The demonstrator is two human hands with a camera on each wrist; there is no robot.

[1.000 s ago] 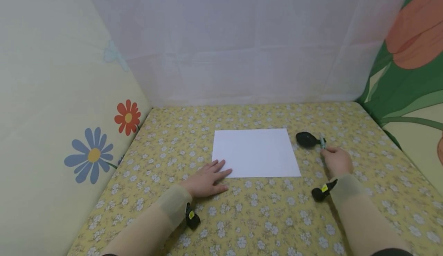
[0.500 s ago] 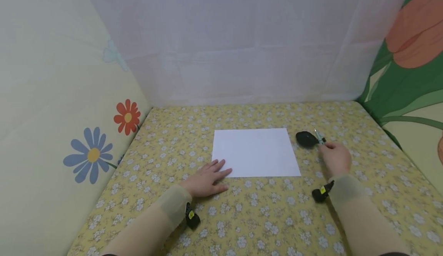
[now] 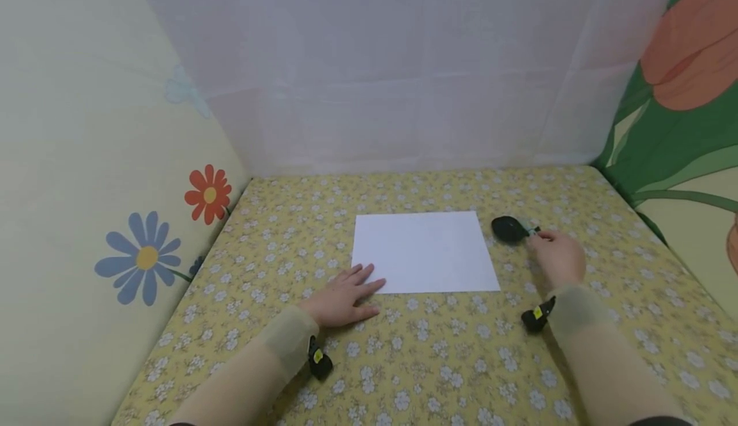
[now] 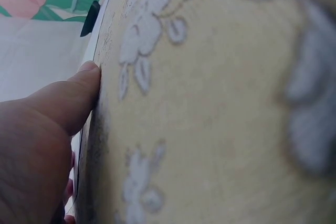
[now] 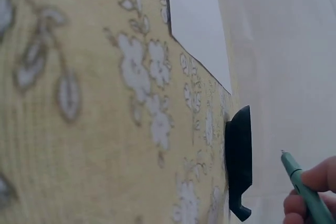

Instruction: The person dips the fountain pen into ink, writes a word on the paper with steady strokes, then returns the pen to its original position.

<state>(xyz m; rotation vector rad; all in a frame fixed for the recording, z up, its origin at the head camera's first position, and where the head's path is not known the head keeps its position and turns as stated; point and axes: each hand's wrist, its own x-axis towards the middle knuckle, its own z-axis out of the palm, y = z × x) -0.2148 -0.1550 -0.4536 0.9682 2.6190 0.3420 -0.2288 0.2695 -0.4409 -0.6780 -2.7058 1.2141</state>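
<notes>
A white sheet of paper [image 3: 426, 253] lies on the flowered cloth. My left hand [image 3: 343, 299] rests with spread fingers over its near left corner, and the left wrist view shows the thumb [image 4: 79, 90] stretched along the cloth. In my right hand [image 3: 558, 258] is a green pen [image 5: 312, 201], pinched between thumb and fingers with its narrow tip bare. A black oval object [image 3: 508, 230] with a narrow bent end lies right of the paper. From the head, the pen overlaps that narrow end; the right wrist view has the pen raised beside the object [image 5: 240, 156].
Yellow flowered cloth [image 3: 438, 355] covers the table. A white sheet [image 3: 403, 80] hangs along the back. Flower-printed panels stand at the left [image 3: 69, 157] and right [image 3: 692, 125]. Black wrist cameras sit on the left [image 3: 319, 359] and right [image 3: 537, 316] wrists.
The pen in my right hand has tilted from nearly upright to leaning left, toward the black object. The right hand has shifted slightly up and left. My left hand and the paper stay put.
</notes>
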